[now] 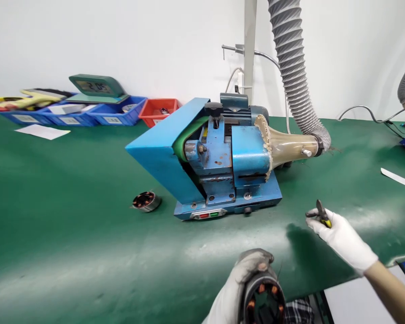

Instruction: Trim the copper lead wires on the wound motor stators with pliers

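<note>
My left hand (234, 285), in a white glove with darkened fingertips, grips a motor stator (246, 299) near the bottom edge of the view. Copper windings show around the inside of its ring. On the right, my right hand (346, 238), also gloved in white, is closed around a pair of cutting pliers (321, 213) with yellow on the handle. The pliers' jaws stand apart and point up and away, touching nothing. A second stator (151, 202) lies on the green bench mat (87, 243), left of a blue belt grinding machine (219, 157).
A ribbed grey hose (290, 58) joins the machine's right side. Blue bins (118, 118), a red bin (158, 110) and a digital clock (97, 85) stand at the back left. White paper (42, 131) lies before the bins, and a white strip (400, 179) lies far right.
</note>
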Motion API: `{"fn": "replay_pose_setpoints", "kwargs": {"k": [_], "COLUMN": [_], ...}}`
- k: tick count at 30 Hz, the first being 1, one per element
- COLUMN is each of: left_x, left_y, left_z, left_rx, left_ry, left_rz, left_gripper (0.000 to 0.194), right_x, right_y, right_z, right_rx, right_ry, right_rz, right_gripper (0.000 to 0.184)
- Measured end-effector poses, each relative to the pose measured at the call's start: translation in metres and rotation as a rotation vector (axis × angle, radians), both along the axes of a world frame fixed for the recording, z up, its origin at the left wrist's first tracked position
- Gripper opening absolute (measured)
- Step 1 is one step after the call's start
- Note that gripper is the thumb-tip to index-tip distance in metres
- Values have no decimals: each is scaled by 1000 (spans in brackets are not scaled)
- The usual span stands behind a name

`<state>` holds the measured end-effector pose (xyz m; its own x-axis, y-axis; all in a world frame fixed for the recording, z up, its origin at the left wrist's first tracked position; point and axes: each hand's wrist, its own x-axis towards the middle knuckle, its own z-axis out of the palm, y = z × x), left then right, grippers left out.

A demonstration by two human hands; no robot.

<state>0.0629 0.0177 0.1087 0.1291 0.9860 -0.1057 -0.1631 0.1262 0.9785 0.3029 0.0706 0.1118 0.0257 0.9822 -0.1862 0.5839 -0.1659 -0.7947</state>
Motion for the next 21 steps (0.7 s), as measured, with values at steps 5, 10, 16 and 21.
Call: {"fn": "replay_pose_setpoints", "kwargs": {"k": [5, 10, 16, 21], "left_x": [4, 5, -2, -11], "left_y": [-2, -3, -6, -15], "left_z": [7, 8, 7, 15], "left_rx": [-2, 106, 93, 88], "left_ry": [22, 158, 184, 211], "left_rz": [76, 117, 157, 75], "left_gripper": [17, 19, 22, 29], "right_x": [1, -35, -70, -75], "right_y": [-13, -37, -44, -42], "right_z": [-40, 1, 36, 40], "right_rx": [14, 3, 60, -348], "right_ry": [105, 435, 292, 661], "right_rz": [-129, 182, 473, 382], "right_gripper": [38, 42, 41, 48]}}
